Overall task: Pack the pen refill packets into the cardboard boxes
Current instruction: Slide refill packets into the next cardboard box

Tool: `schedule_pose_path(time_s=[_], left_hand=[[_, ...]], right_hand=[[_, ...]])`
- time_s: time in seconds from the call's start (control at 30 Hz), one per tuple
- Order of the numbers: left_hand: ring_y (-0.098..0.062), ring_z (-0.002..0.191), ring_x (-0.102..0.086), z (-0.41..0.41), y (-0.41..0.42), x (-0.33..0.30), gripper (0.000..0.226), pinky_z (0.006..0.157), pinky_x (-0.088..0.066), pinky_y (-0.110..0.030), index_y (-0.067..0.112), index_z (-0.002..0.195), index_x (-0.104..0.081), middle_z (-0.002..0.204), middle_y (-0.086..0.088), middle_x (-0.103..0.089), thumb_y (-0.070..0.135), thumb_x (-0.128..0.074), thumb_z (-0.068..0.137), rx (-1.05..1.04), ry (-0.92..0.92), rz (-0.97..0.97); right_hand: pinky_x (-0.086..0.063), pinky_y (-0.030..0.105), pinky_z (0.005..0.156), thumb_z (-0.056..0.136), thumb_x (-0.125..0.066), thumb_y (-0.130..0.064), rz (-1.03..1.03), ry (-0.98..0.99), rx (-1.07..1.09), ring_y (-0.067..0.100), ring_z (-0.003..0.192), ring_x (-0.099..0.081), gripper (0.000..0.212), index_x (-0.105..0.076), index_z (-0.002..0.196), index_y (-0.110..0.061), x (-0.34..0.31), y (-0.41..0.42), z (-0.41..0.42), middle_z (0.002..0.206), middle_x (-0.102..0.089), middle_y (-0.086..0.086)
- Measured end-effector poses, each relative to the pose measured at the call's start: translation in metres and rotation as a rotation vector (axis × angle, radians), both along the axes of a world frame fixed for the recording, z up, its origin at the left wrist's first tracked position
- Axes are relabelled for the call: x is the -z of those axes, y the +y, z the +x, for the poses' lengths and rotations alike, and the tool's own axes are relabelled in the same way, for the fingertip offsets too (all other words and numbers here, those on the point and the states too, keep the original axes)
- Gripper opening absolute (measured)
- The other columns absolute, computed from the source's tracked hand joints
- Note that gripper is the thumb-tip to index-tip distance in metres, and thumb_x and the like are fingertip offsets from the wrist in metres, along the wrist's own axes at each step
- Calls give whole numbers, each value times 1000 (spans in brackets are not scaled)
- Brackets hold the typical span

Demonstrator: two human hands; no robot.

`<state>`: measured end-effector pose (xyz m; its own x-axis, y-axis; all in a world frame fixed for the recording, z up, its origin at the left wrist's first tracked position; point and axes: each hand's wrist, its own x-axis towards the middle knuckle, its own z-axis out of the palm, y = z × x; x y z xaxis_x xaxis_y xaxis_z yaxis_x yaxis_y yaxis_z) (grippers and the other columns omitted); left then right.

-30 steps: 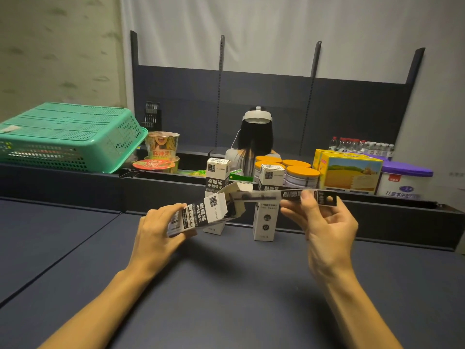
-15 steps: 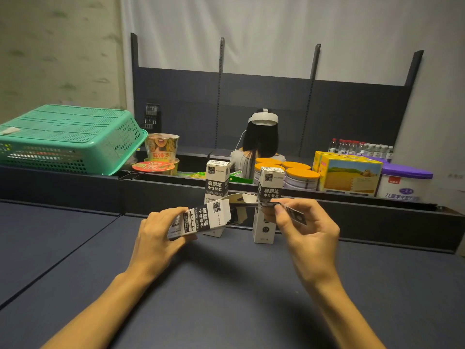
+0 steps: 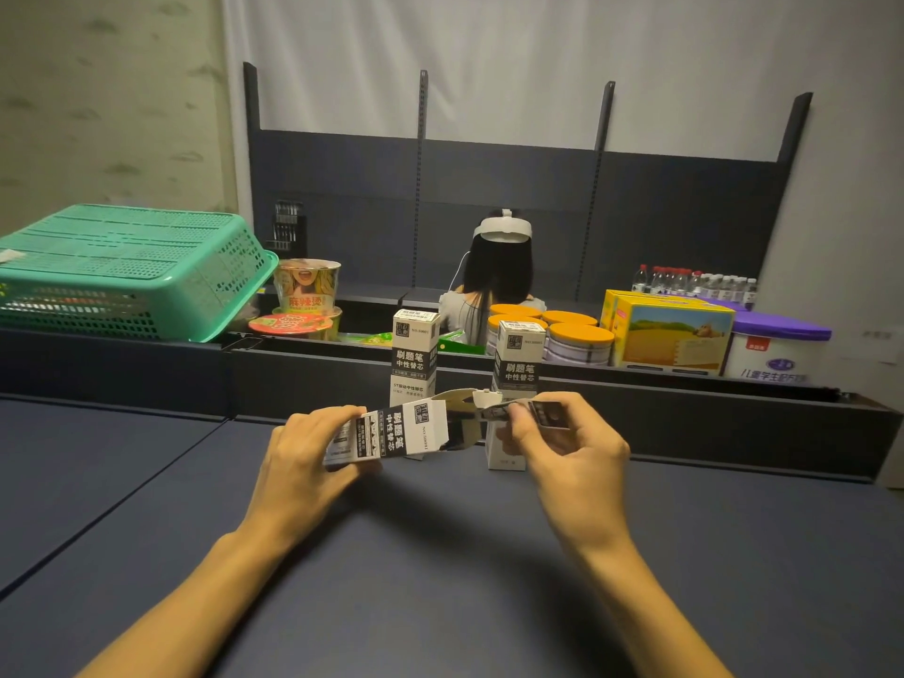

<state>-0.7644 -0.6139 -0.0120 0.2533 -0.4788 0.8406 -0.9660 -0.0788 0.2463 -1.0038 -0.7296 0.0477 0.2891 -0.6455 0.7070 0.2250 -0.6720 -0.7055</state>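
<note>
My left hand [image 3: 308, 462] grips a black-and-white cardboard box [image 3: 391, 433], held sideways above the dark table with its open flap end facing right. My right hand [image 3: 567, 447] pinches a dark pen refill packet [image 3: 543, 414], whose left end sits at the box's open mouth; the outer end sticks out past my fingers. Behind my hands stand two upright boxes of the same kind, one on the left [image 3: 415, 354] and one on the right [image 3: 519, 364], the right one partly hidden by my right hand.
A green plastic basket [image 3: 122, 271] lies upside down at the back left. Instant noodle cups [image 3: 305, 291], orange-lidded cans [image 3: 572, 335], a yellow carton [image 3: 670, 335] and a purple-lidded tub [image 3: 778, 349] line the ledge. A person wearing a headset [image 3: 499, 266] sits beyond.
My right hand has moved left with the refill packet, bringing it from well right of the box up to the box's open end. The left hand has stayed almost still.
</note>
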Motion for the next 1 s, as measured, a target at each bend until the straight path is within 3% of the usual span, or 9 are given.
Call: schedule_pose_path(time_s=[0.13, 0.3, 0.4, 0.53, 0.8, 0.9, 1.0], left_hand=[[-12, 94, -52, -1, 0, 0, 57, 77, -43, -37, 26, 120, -54, 112, 2, -65, 36, -73, 67, 8, -12, 8], [-11, 94, -50, 0, 0, 1, 58, 78, -39, -33, 21, 120, -58, 112, 1, -65, 41, -71, 68, -3, -6, 27], [-10, 94, -50, 2, 0, 1, 57, 77, -39, -33, 23, 121, -57, 112, 2, -64, 47, -67, 70, 2, 11, 19], [-9, 93, -50, 3, 0, 2, 59, 78, -36, -29, 27, 122, -56, 114, 4, -65, 39, -72, 67, 21, 12, 22], [-8, 91, -48, 4, 0, 2, 60, 78, -32, -25, 23, 123, -58, 113, 6, -64, 37, -74, 68, 11, 32, 25], [-9, 92, -49, 5, 0, 4, 62, 79, -34, -27, 21, 124, -58, 114, 3, -65, 27, -83, 67, 12, 42, 19], [-9, 91, -49, 5, -1, 4, 65, 79, -32, -26, 22, 123, -59, 114, 4, -65, 21, -87, 65, 8, 39, 19]], right_hand=[[-59, 25, 66, 85, -71, -18, -11, 57, 29, 12, 76, -70, 7, -67, 87, -24, 3, -2, 3, 77, -70, -10], [-50, 9, 67, 81, -75, -14, -66, 19, 71, 3, 80, -66, 11, -68, 88, -18, 4, -2, 2, 82, -69, -11], [-52, 14, 69, 80, -77, -13, -85, 25, 27, 8, 79, -68, 12, -69, 87, -19, 4, -3, 2, 82, -71, -9], [-51, 13, 68, 79, -77, -11, -175, 4, 13, 8, 76, -67, 15, -69, 84, -22, 6, -2, 4, 79, -70, -11], [-48, 8, 63, 80, -75, -2, -254, 79, 50, 6, 81, -63, 27, -70, 101, -19, 8, -4, 8, 96, -66, -4], [-48, 7, 64, 83, -70, -14, -282, 8, 92, 5, 82, -62, 19, -67, 100, -20, 4, -2, 5, 93, -65, -3], [-46, 6, 64, 84, -66, -13, -392, 7, 146, 4, 79, -60, 10, -69, 94, -13, 4, -3, 4, 88, -65, -1]])
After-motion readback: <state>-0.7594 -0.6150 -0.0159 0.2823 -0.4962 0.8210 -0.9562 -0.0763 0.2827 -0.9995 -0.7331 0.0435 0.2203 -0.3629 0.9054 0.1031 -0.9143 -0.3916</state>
